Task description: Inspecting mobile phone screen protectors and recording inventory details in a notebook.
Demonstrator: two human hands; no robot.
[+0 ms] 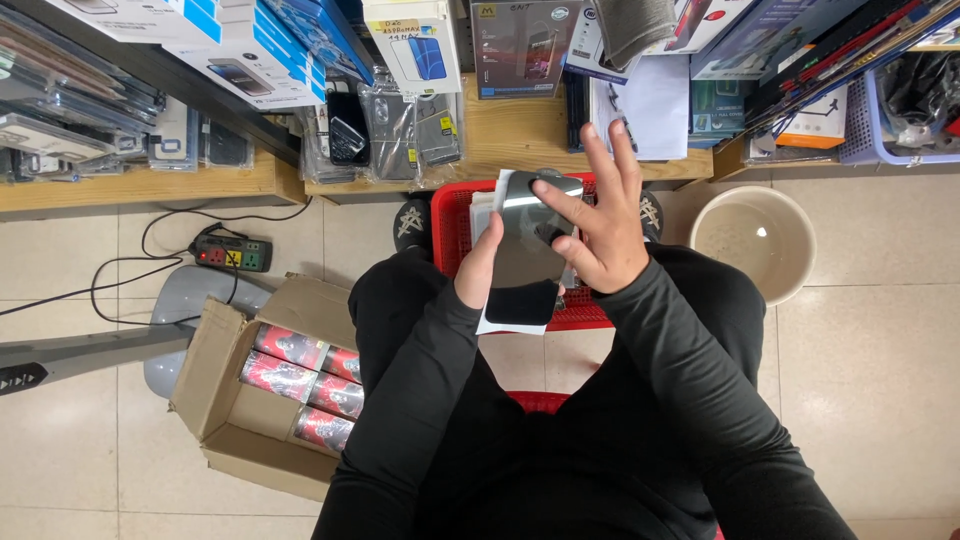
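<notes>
Above the red basket (455, 215), at lap height, both hands hold 1 flat glossy sheet (525, 235), dark and mirror-like, with a white backing card (490, 318) showing along its lower left edge. The left hand (478, 268) supports the sheet from the left side, its grip pinching the edge with the thumb on the front face. The right hand (598, 228) lies over the right half of the sheet: thumb and 1 finger press on the glossy face, the other fingers are spread and raised clear of it. The sheet is tilted slightly and sits well clear of the floor.

Handling, as judged: the item appears thin, light and stiff, with a slick reflective face that would mark easily and could slip from a flat press. It looks fragile at corners and liable to crack if flexed. The safest hold would be along the 2 long edges, not on the face.

Surroundings: an open cardboard box (215, 375) with red-wrapped packs (300, 385) stands on the tiled floor at the person's left. A power strip (232, 254) with its cable lies further left. A beige bucket (752, 240) stands at the right. Wooden shelving (510, 130) ahead carries boxed and bagged phone accessories.
</notes>
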